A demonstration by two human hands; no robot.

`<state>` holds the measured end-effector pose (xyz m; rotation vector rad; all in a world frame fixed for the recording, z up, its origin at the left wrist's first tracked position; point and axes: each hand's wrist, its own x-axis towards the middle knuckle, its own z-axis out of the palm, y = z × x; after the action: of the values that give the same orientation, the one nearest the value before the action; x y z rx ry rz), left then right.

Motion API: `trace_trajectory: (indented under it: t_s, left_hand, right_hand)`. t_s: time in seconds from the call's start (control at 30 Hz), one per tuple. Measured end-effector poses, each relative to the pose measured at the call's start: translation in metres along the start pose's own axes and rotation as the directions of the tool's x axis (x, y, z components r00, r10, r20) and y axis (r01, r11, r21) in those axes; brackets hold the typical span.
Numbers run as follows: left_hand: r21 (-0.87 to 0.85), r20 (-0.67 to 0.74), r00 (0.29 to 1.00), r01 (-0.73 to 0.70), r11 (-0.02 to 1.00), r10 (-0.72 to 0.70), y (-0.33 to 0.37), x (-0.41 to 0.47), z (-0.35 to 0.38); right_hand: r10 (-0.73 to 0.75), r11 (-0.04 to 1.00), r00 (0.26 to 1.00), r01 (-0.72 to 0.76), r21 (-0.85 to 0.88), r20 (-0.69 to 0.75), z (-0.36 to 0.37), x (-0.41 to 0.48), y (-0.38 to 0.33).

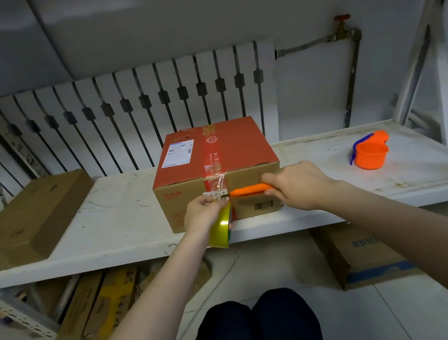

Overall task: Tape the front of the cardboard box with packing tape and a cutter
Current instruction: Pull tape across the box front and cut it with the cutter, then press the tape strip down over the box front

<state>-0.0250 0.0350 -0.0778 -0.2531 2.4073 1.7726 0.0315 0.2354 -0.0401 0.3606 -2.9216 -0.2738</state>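
At frame centre on the white worktop (116,225), the red-topped brown cardboard box (214,171) already wears clear tape down its front, the left hand (202,213) clamped on the yellow tape roll (221,226), the right hand (295,186) clamped on the orange cutter (250,189) (cut apparently still pending).

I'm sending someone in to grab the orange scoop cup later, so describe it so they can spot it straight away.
Find the long white shelf in front of the slatted radiator. Past the red-topped cardboard box in its middle, go towards the right end, below the red-handled wall tap. The orange cup stands alone there, with a blue strip along its handle; the only other orange thing is the slim cutter at the box.
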Motion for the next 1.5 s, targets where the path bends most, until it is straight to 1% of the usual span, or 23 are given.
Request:
trace_trajectory:
  t_s: [0.13, 0.23, 0.27, 0.37, 0.43, 0.5, 0.6, 0.7, 0.77, 0.8, 0.87, 0.9, 0.93, 0.97, 1.0, 1.07, 1.1, 1.17, 1.2, 1.23, 1.27, 1.37, 1.5]
  left_hand:
    - [0.016, 0.017, 1.0, 0.0, 1.0, -0.001, 0.0, 0.005, -0.001]
    - [0.025, 0.03, 1.0, 0.003, 1.0, -0.003, -0.001, 0.008, -0.002]
    - [0.027, 0.036, 0.999, 0.001, 1.0, -0.002, -0.001, 0.01, -0.002]
    - [0.013, 0.054, 0.999, 0.001, 1.0, -0.002, -0.003, 0.013, -0.003]
    - [0.02, 0.064, 0.998, -0.001, 1.0, -0.001, -0.004, 0.015, -0.003]
    - [0.022, 0.072, 0.997, -0.003, 1.0, 0.002, -0.006, 0.015, -0.004]
    - [0.052, 0.069, 0.997, -0.029, 0.998, 0.026, -0.008, 0.019, -0.005]
    - [0.123, 0.05, 0.997, -0.069, 0.99, 0.063, -0.007, 0.022, -0.006]
    - [0.132, 0.052, 0.996, -0.075, 0.988, 0.069, -0.007, 0.023, -0.007]
    - [0.128, 0.059, 0.996, -0.078, 0.989, 0.071, -0.006, 0.022, -0.007]
    - [0.12, 0.072, 0.995, -0.081, 0.989, 0.072, -0.005, 0.022, -0.006]
    - [0.111, 0.079, 0.994, -0.084, 0.99, 0.076, -0.005, 0.023, -0.006]
    - [0.103, 0.083, 0.994, -0.084, 0.991, 0.076, -0.005, 0.023, -0.005]
    - [0.097, 0.087, 0.993, -0.085, 0.992, 0.076, -0.005, 0.023, -0.005]
    - [0.092, 0.088, 0.993, -0.086, 0.992, 0.078, -0.005, 0.023, -0.005]
    - [0.089, 0.094, 0.993, -0.085, 0.992, 0.077, -0.006, 0.022, -0.005]
    - [0.088, 0.099, 0.992, -0.085, 0.992, 0.076, -0.006, 0.022, -0.006]
    - [0.083, 0.11, 0.991, -0.086, 0.993, 0.077, -0.006, 0.021, -0.008]
    - [0.086, 0.115, 0.99, -0.088, 0.992, 0.078, -0.005, 0.021, -0.01]
    - [0.086, 0.119, 0.99, -0.09, 0.992, 0.079, -0.005, 0.021, -0.012]
    - [0.081, 0.124, 0.989, -0.09, 0.993, 0.079, -0.005, 0.021, -0.013]
    - [0.085, 0.137, 0.988, -0.084, 0.993, 0.072, -0.003, 0.02, -0.016]
    - [0.185, 0.136, 0.991, -0.035, 0.982, 0.01, -0.01, 0.022, -0.022]
  right_hand:
    - [0.02, 0.999, 1.0, -0.02, -0.042, 0.017, -0.003, 0.002, 0.001]
    - [0.052, 0.987, 0.998, -0.046, -0.157, 0.039, -0.007, 0.0, 0.006]
    - [0.072, 0.985, 0.997, -0.067, -0.156, 0.025, -0.008, -0.001, 0.01]
    - [0.161, 0.986, 0.979, -0.164, -0.011, -0.128, -0.01, -0.007, 0.014]
    - [0.245, 0.967, 0.942, -0.219, 0.133, -0.227, -0.011, -0.005, 0.01]
    - [0.309, 0.944, 0.903, -0.251, 0.216, -0.299, -0.009, 0.005, 0.002]
    - [0.328, 0.939, 0.877, -0.264, 0.219, -0.351, -0.001, 0.033, -0.005]
    - [0.337, 0.934, 0.899, -0.282, 0.218, -0.279, 0.005, 0.063, -0.01]
    - [0.322, 0.937, 0.918, -0.274, 0.216, -0.233, 0.007, 0.076, -0.013]
    - [0.316, 0.94, 0.913, -0.263, 0.218, -0.26, 0.007, 0.079, -0.017]
    - [0.311, 0.942, 0.869, -0.226, 0.249, -0.386, 0.006, 0.077, -0.03]
    - [0.314, 0.936, 0.852, -0.205, 0.285, -0.42, 0.007, 0.074, -0.038]
    - [0.332, 0.915, 0.86, -0.195, 0.352, -0.387, 0.01, 0.07, -0.048]
    - [0.369, 0.874, 0.884, -0.225, 0.43, -0.286, 0.013, 0.067, -0.057]
    - [0.408, 0.815, 0.903, -0.292, 0.5, -0.138, 0.017, 0.065, -0.063]
    - [0.447, 0.655, 0.89, -0.394, 0.645, 0.089, 0.025, 0.068, -0.064]
    - [0.449, 0.552, 0.88, -0.41, 0.726, 0.156, 0.028, 0.071, -0.063]
    - [0.444, 0.357, 0.867, -0.404, 0.842, 0.228, 0.029, 0.077, -0.06]
    - [0.436, 0.279, 0.864, -0.396, 0.875, 0.251, 0.03, 0.08, -0.06]
    - [0.422, 0.229, 0.867, -0.385, 0.894, 0.265, 0.03, 0.081, -0.06]
    - [0.41, 0.205, 0.871, -0.376, 0.904, 0.27, 0.031, 0.082, -0.061]
    - [0.414, 0.189, 0.872, -0.363, 0.912, 0.262, 0.032, 0.081, -0.063]
    - [0.465, 0.167, 0.838, -0.4, 0.901, 0.286, 0.034, 0.079, -0.061]
